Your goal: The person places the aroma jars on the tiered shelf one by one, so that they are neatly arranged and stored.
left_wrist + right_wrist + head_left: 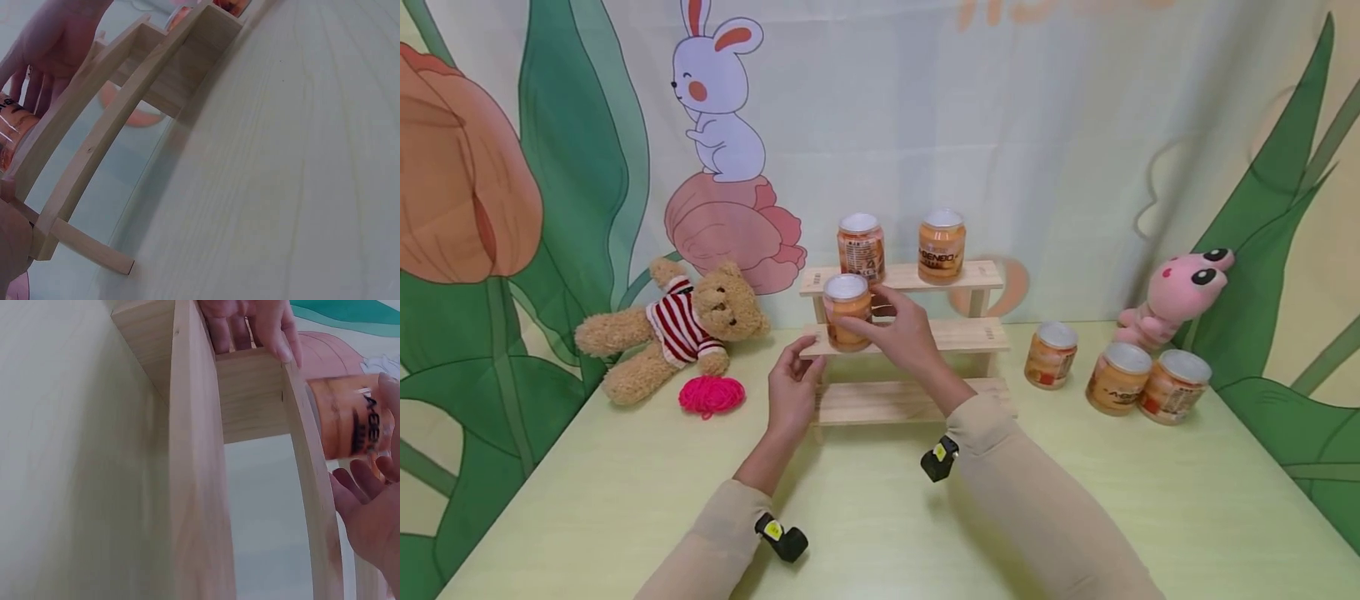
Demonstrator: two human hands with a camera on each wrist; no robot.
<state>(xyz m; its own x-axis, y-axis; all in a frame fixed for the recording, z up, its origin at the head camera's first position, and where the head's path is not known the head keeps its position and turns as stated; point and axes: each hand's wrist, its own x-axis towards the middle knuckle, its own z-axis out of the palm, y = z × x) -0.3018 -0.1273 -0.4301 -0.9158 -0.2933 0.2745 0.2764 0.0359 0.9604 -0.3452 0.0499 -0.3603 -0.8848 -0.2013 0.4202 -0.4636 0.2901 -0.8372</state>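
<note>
A three-tier wooden rack stands at the middle of the table. My right hand holds an orange can with a silver lid, thumb in front and fingers behind. That can is upright at the left end of the middle tier; in the right wrist view its orange side shows dark lettering. My left hand grips the rack's left end just below the can. From the right wrist, the left hand's fingers reach over the tier's end. Two similar cans, a left one and a right one, stand on the top tier.
Right of the rack stand three more cans: one alone and a pair, left and right. Behind them is a pink plush toy. A teddy bear and pink yarn lie on the left. A printed curtain hangs behind.
</note>
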